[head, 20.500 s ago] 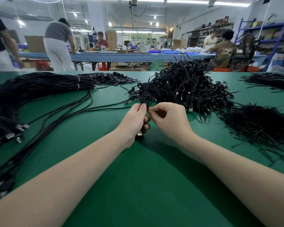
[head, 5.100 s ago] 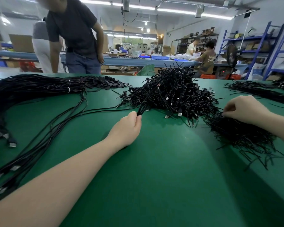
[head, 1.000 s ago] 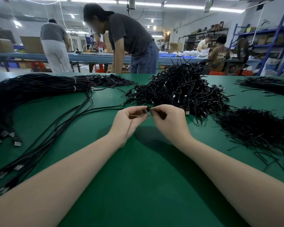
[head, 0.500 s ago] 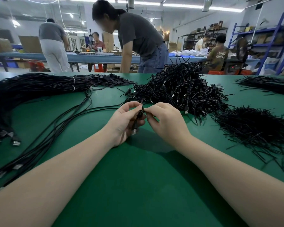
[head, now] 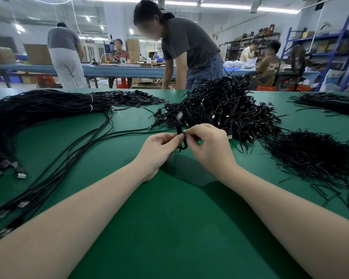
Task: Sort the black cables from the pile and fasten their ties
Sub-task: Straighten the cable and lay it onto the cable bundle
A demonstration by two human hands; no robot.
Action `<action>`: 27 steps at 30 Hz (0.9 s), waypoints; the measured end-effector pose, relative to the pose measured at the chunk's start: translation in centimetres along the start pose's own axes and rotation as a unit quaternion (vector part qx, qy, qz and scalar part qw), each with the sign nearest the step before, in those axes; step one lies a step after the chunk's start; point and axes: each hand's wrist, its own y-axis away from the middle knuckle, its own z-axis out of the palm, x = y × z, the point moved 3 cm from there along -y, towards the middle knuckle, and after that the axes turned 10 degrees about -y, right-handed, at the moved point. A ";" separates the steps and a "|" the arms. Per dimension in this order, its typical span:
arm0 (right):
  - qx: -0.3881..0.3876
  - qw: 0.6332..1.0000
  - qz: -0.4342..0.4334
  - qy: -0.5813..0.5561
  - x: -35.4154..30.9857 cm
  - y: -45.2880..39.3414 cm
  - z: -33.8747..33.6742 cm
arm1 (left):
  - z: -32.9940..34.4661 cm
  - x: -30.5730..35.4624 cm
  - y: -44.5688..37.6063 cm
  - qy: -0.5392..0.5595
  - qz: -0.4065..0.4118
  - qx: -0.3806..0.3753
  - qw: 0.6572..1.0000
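Pinching one small coiled black cable between both hands, your left hand and right hand hold it above the green counter, just before the tangled black cable pile. You seem mid-fastening; next, cinch its tie snugly.

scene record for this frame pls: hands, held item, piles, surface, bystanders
left hand: pinches the coiled black cable
right hand: pinches the same cable from the other side
tie: too small to tell if it is fastened
tangled cable pile: just beyond the hands
loose tie pile: right of the hands
long cable bundle: left, banded with white ties
surface: green table
bystander: person in grey shirt leaning at the far edge
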 end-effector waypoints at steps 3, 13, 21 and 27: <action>-0.005 1.000 -0.019 0.014 -0.2 0.0 -0.1 | 0.1 0.0 -0.1 0.024 -0.045 -0.010 0.999; -0.045 0.998 -0.028 0.024 0.0 0.0 0.4 | -0.8 0.3 -0.2 0.105 -0.118 -0.035 0.987; -0.019 1.000 0.002 0.021 0.8 0.2 0.1 | -0.3 0.3 0.1 -0.042 0.021 -0.012 0.999; -0.022 1.000 -0.004 0.022 0.4 0.0 0.1 | -0.6 0.3 0.0 -0.043 0.035 0.059 0.997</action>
